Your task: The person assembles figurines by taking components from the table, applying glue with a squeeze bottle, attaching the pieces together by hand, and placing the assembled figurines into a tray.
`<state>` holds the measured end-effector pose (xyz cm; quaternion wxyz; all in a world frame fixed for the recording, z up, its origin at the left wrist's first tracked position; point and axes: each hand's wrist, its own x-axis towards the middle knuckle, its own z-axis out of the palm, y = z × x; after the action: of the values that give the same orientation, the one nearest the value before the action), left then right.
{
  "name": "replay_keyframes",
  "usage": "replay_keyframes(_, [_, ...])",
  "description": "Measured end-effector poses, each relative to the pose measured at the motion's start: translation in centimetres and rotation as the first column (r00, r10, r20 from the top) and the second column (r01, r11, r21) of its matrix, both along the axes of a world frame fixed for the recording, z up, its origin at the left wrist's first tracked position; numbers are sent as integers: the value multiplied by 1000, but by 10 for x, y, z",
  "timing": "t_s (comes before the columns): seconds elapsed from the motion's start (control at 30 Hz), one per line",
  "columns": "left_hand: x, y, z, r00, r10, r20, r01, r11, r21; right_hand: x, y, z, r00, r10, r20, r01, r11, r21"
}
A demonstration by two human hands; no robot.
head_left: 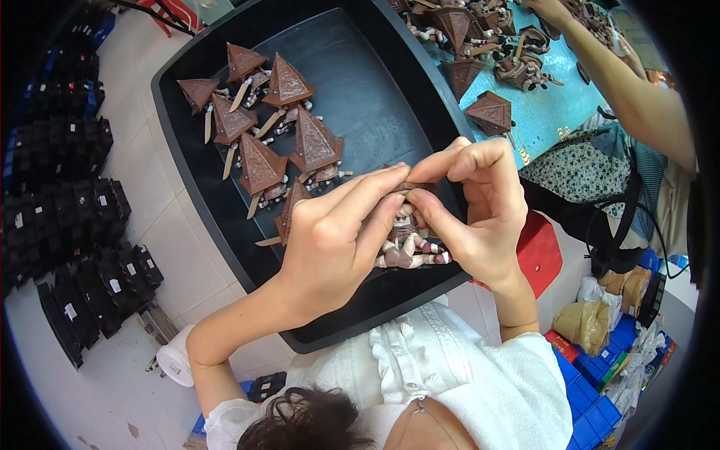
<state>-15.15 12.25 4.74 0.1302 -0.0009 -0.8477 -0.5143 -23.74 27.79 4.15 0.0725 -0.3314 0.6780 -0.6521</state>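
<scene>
Over the near end of a large black tray [217,225], both my hands work on one small figurine [405,244] with pale, banded limbs and a brown top part. My left hand [337,225] pinches the figurine's upper part from the left. From the other side my right hand [476,214] grips the same part between thumb and forefinger. My fingers hide most of that brown part. Several finished-looking figurines with pointed brown pyramid tops [315,142] and tan blades stand in the tray's left half.
Right of the tray is a blue table [547,109] heaped with similar brown pieces [491,112]. A co-worker's arm [622,82] reaches over it. A red stool [538,247] and blue crates [592,405] are at the right. Stacked black trays [56,187] line the left.
</scene>
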Motion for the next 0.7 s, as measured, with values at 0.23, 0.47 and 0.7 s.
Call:
replay_keyframes(0.23, [5, -4, -14, 1000, 16, -24, -16, 1000, -9, 3, -3, -9, 1000, 17, 27, -20, 995, 100])
replay_keyframes(0.47, [2, -10, -13, 998, 56, 34, -58, 997, 54, -3, -14, -9, 999, 27, 18, -29, 988, 150])
replay_keyframes(0.7, [1, -12, -18, 997, 81, -9, -80, 996, 50, 1, -20, -11, 1000, -2, -6, 3, 997, 75])
